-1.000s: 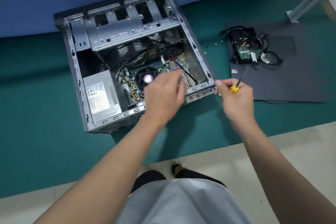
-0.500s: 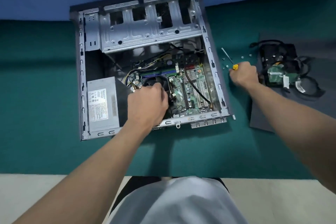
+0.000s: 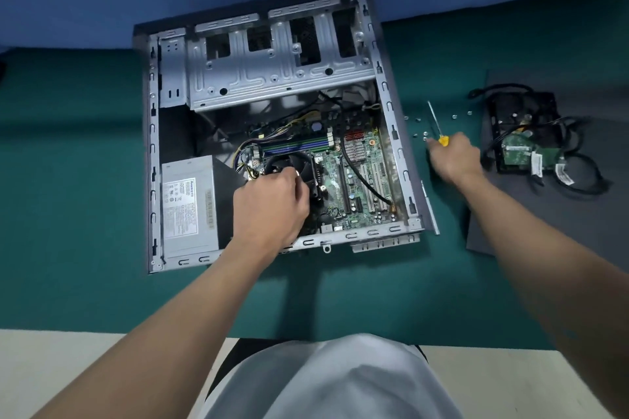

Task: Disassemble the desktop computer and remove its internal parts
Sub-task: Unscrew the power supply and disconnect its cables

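A dark green mat (image 3: pixel 68 214) carries the open grey metal desktop computer case (image 3: pixel 154 180), lying on its side, with bare mat left of it and along its near edge. Right of the case lies a flat black panel (image 3: pixel 544 231) bearing a removed drive with black cables (image 3: pixel 520 150). Inside the case, a grey boxy power supply (image 3: pixel 187 201) fills the near left corner and a green motherboard (image 3: pixel 360 180) lies along the right wall. The left hand (image 3: pixel 272 204) curls round the black round cooler fan (image 3: pixel 299 160) mid-case. Just outside the right wall, the right hand (image 3: pixel 454 155) grips a yellow-handled screwdriver (image 3: pixel 442 140) among small silver screws (image 3: pixel 417 119) in the narrow strip before the panel.
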The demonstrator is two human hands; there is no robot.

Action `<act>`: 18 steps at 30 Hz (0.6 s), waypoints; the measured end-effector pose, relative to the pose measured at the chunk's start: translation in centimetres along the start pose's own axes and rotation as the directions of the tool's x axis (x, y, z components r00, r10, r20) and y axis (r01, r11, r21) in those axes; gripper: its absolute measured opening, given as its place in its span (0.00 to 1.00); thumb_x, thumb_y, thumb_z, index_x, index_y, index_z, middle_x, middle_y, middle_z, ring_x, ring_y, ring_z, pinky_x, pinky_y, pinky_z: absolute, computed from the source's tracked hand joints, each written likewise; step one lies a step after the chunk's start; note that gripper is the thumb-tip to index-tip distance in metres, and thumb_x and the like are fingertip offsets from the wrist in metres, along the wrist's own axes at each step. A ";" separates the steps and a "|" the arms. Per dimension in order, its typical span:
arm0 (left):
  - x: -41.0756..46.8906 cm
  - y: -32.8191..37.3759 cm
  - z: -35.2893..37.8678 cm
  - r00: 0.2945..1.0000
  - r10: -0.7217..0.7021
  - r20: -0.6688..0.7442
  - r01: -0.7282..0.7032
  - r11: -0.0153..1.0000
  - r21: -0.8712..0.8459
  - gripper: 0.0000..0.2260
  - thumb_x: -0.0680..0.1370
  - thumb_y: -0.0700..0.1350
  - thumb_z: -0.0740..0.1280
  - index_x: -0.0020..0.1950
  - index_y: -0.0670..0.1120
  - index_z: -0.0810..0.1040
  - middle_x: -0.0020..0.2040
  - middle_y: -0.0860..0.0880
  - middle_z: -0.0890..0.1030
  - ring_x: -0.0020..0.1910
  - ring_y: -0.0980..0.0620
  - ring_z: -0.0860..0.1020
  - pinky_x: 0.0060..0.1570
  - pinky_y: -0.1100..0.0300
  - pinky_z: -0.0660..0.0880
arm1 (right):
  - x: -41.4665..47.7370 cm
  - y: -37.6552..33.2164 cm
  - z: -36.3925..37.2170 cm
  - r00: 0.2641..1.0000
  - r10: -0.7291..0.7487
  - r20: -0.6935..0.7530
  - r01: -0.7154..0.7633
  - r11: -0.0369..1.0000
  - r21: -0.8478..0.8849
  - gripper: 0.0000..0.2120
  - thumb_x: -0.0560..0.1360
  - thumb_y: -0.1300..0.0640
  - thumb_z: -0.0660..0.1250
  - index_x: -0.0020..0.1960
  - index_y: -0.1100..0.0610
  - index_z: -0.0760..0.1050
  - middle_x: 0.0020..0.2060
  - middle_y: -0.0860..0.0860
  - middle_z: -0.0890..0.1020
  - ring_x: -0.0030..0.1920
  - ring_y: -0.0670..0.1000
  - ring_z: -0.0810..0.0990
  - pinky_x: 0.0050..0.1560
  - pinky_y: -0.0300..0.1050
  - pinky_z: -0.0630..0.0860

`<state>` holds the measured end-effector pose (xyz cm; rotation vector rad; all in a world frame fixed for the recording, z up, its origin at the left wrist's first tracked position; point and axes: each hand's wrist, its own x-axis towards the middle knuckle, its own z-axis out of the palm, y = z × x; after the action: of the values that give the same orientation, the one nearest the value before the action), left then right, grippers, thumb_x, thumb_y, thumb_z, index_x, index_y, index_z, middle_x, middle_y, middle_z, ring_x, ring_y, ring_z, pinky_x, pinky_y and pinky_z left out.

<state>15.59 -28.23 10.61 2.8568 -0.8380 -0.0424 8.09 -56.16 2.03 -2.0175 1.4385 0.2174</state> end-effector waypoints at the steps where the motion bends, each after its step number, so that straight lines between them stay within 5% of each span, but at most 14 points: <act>1: 0.0 -0.1 0.1 1.000 0.000 0.001 0.000 1.000 -0.005 0.10 0.75 0.45 0.66 0.34 0.44 0.75 0.24 0.46 0.75 0.21 0.44 0.67 0.27 0.61 0.60 | -1.0 0.6 0.0 1.000 -0.030 0.008 0.029 0.999 0.026 0.19 0.80 0.49 0.59 0.60 0.65 0.69 0.58 0.65 0.76 0.58 0.65 0.74 0.55 0.50 0.70; 7: 0.0 -0.3 0.0 1.000 -0.010 0.029 0.011 1.000 -0.023 0.10 0.77 0.47 0.63 0.38 0.44 0.77 0.24 0.53 0.65 0.23 0.47 0.63 0.29 0.59 0.61 | -8.8 4.5 1.5 0.951 -0.310 0.001 0.304 0.932 -0.197 0.06 0.75 0.64 0.66 0.49 0.66 0.74 0.44 0.62 0.75 0.45 0.64 0.77 0.42 0.52 0.70; 10: -0.1 -0.4 0.0 0.999 -0.017 0.047 0.019 0.999 -0.031 0.10 0.77 0.47 0.63 0.39 0.44 0.77 0.24 0.54 0.63 0.25 0.46 0.65 0.30 0.59 0.62 | -11.0 5.2 2.6 0.955 -0.284 0.092 0.294 0.850 -0.437 0.16 0.64 0.69 0.73 0.51 0.63 0.75 0.45 0.57 0.76 0.47 0.61 0.78 0.42 0.52 0.76; 18: -1.3 -1.6 -0.9 0.999 -0.032 0.006 0.032 0.997 -0.070 0.08 0.77 0.45 0.64 0.43 0.44 0.80 0.32 0.46 0.78 0.28 0.45 0.70 0.30 0.58 0.64 | -11.8 4.6 2.7 0.960 -0.272 0.068 0.276 0.871 -0.406 0.13 0.68 0.67 0.70 0.51 0.62 0.74 0.44 0.56 0.74 0.45 0.59 0.77 0.43 0.55 0.79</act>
<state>15.43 -26.03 11.18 2.8051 -0.7760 -0.0807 0.01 -46.16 3.73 -2.5317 1.1464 0.4370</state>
